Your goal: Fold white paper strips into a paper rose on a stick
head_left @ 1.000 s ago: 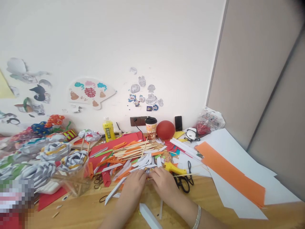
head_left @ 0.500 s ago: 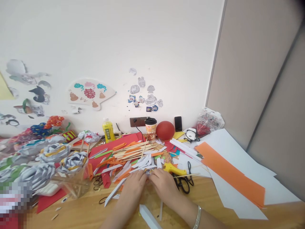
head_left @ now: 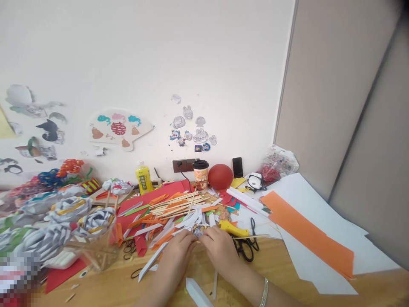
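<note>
My left hand (head_left: 180, 247) and my right hand (head_left: 219, 245) meet at the middle of the table, fingers closed together around a small folded paper piece (head_left: 199, 230). White with dark and yellow bits shows of it between the fingertips; the rest is hidden by my fingers. Just beyond lies a heap of folded paper strips (head_left: 191, 219) in white, orange and green. To the right of my right hand is a yellow-handled tool (head_left: 234, 229), with black-handled scissors (head_left: 246, 249) beside it. A white folded strip (head_left: 198, 292) lies near my wrists.
Thin wooden sticks (head_left: 174, 204) lie across the heap. Behind stand a drink bottle (head_left: 143, 179), a paper cup (head_left: 201, 177) and a red balloon (head_left: 220, 176). Paper flowers (head_left: 68, 209) crowd the left. White sheets (head_left: 315, 213) and orange paper (head_left: 309, 234) spread at right.
The view has shifted slightly. Both hands stay together at nearly the same spot, with small finger movements around the paper piece.
</note>
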`<action>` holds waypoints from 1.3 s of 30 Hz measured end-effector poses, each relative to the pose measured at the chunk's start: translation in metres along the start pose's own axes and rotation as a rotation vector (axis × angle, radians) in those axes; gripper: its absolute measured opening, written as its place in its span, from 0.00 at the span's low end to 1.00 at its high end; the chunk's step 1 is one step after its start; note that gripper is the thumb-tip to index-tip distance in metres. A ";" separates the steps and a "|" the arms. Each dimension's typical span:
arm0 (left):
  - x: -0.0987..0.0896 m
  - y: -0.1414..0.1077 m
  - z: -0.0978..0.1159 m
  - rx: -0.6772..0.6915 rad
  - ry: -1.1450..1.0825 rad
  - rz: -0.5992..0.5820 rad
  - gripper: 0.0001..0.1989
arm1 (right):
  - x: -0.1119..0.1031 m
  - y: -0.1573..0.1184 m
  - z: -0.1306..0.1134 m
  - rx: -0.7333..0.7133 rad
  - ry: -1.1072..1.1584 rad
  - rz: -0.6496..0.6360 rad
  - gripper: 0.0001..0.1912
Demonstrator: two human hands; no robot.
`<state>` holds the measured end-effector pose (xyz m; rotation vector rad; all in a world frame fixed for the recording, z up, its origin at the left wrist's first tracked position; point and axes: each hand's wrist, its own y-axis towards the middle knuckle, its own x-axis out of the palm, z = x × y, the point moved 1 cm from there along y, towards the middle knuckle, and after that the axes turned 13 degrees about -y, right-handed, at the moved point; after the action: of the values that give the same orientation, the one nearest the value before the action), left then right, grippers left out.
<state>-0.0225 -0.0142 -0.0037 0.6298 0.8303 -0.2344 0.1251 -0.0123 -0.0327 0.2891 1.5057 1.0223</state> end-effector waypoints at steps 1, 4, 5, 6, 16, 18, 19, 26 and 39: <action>0.000 0.000 0.000 -0.003 -0.008 0.003 0.12 | -0.001 0.000 0.000 0.003 0.013 -0.006 0.08; 0.001 -0.001 -0.002 0.015 -0.009 0.014 0.13 | -0.005 0.000 0.000 0.008 0.060 -0.039 0.07; 0.002 -0.001 -0.003 0.021 0.002 0.014 0.13 | -0.006 0.000 0.000 0.010 0.069 -0.046 0.06; 0.002 -0.001 -0.004 0.027 0.018 0.011 0.13 | -0.006 0.000 -0.001 0.010 0.072 -0.050 0.06; 0.010 -0.004 -0.011 0.164 0.269 0.036 0.11 | 0.000 0.000 -0.003 -0.028 -0.040 -0.013 0.10; 0.010 -0.004 -0.010 0.183 0.291 0.049 0.10 | 0.001 0.000 -0.003 -0.027 -0.049 -0.012 0.11; 0.010 -0.004 -0.009 0.194 0.291 0.058 0.11 | 0.001 0.000 -0.003 -0.026 -0.047 -0.010 0.11; 0.008 -0.003 -0.004 0.200 0.286 0.088 0.11 | 0.005 -0.002 -0.002 0.058 0.088 -0.026 0.08; 0.010 -0.005 -0.007 0.240 0.270 0.090 0.10 | -0.002 0.000 -0.001 0.231 0.289 -0.132 0.09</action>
<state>-0.0219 -0.0135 -0.0168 0.9367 1.0392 -0.1698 0.1245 -0.0146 -0.0314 0.2065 1.8841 0.8096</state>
